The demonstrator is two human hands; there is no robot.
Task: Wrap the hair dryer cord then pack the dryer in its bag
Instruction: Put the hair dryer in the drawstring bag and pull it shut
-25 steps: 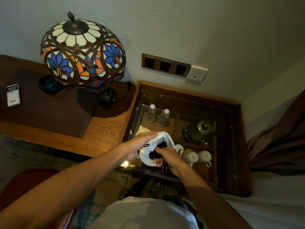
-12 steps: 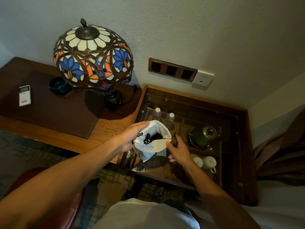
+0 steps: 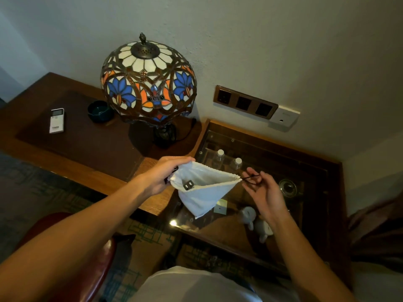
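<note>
A: State of both grips?

B: The left hand point(image 3: 162, 174) is closed on the left edge of the white bag point(image 3: 202, 192), fingers curled over the rim. The right hand point(image 3: 265, 192) pinches the black drawstring point(image 3: 250, 178) at the bag's right corner, the other fingers loosely spread. The mouth is stretched between the two hands.

A: Where is the dryer?

B: Inside the bag, almost wholly hidden. Only the black plug point(image 3: 188, 185) with its two prongs shows at the opening. The wrapped cord cannot be seen.

A: And the bag's position?

B: Held in the air above the glass-topped cabinet point(image 3: 327, 171), beside the wooden desk point(image 3: 102, 177). Under the glass, bottles point(image 3: 220, 156) and cups point(image 3: 248, 215) are dim and blurred by reflection. The stained-glass lamp point(image 3: 148, 83) stands on the desk near the wall; both forearms are cut off at the frame's lower edge.
</note>
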